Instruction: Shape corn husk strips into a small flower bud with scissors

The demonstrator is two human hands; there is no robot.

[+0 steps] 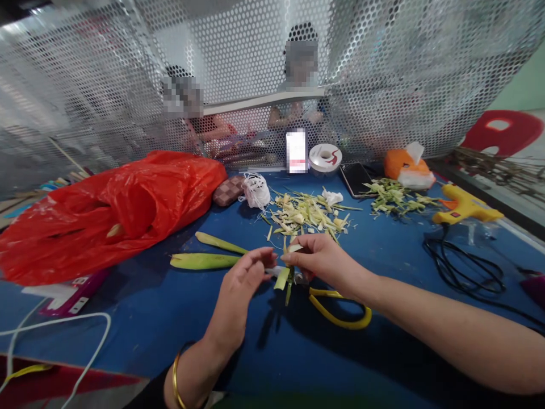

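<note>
From the head camera, looking down on a blue table, the wearer's two bare hands meet near the middle. The right hand is closed in a pinch, thumb against fingers, on a small bundle of green leaf pieces, which points down just above the tabletop. The left hand, a gold bangle at its wrist, is half open beside the bundle, fingers loosely bent, with nothing visible in its grasp; whether its fingertips touch the bundle is unclear. Yellow scissor handles lie just below the right hand. Two long green leaves lie to the left, near a large red plastic bag. Beyond the hands are a heap of pale green trimmings, a tangle of white string and a checked brown pouch. Farther back stand a lit phone and a white spool. To the right are more leaf scraps, an orange tissue pack and a yellow glue gun with a black cord.
</note>
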